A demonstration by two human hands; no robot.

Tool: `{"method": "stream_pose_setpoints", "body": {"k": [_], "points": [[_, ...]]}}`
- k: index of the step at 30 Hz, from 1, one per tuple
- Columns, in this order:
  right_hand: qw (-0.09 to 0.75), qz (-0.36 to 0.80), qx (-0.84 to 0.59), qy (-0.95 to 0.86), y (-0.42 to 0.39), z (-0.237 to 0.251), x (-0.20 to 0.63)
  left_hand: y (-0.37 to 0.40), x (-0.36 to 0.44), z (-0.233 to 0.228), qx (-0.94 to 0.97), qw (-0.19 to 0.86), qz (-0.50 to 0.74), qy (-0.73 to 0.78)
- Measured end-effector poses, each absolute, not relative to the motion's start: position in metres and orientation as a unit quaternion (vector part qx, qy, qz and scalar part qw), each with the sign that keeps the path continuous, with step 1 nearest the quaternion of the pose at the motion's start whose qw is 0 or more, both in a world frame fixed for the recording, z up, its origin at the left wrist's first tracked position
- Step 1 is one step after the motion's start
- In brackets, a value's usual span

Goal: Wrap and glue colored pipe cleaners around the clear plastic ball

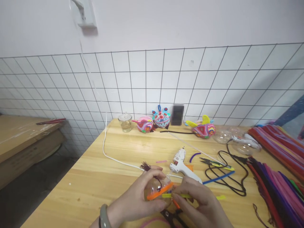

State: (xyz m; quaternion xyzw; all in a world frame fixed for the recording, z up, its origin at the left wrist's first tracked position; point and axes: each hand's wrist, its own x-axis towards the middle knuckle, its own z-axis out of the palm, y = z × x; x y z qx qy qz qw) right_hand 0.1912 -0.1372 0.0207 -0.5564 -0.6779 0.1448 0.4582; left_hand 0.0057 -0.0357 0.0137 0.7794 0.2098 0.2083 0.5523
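On the table's point(87, 190) near side, the left hand point(134, 196) cups the clear ball point(153, 185) while the right hand point(201, 201) pinches the yellow strip point(167, 195) beside the orange strip point(160, 191), work probably best done with the ball steady and fingertips close to the strip's end.

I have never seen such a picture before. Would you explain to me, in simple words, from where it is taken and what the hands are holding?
There is no machine here: a camera worn on a person's head looks forward and down at their two bare hands. The left hand holds a clear ball with an orange strip across it; the right hand pinches a yellow strip. On the wooden table lie a white glue gun and coloured strips. Near the wall are three colourful figures and a clear cup.
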Motion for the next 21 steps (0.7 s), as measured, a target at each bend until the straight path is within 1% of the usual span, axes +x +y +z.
{"method": "stream_pose_setpoints", "body": {"k": [4, 13, 21], "points": [[0.469, 0.139, -0.555, -0.673, -0.1375, 0.0205, 0.1903, -0.035, 0.0052, 0.0122, 0.784, 0.546, 0.209, 0.209], [0.464, 0.127, -0.564, -0.671, -0.1374, 0.0172, 0.1905, -0.0358, 0.0061, 0.0186, 0.787, 0.541, 0.208, 0.211], [0.462, 0.121, -0.564, -0.673, -0.1368, 0.0182, 0.189, -0.0378, 0.0072, 0.0209, 0.77, 0.57, 0.205, 0.198]]}}
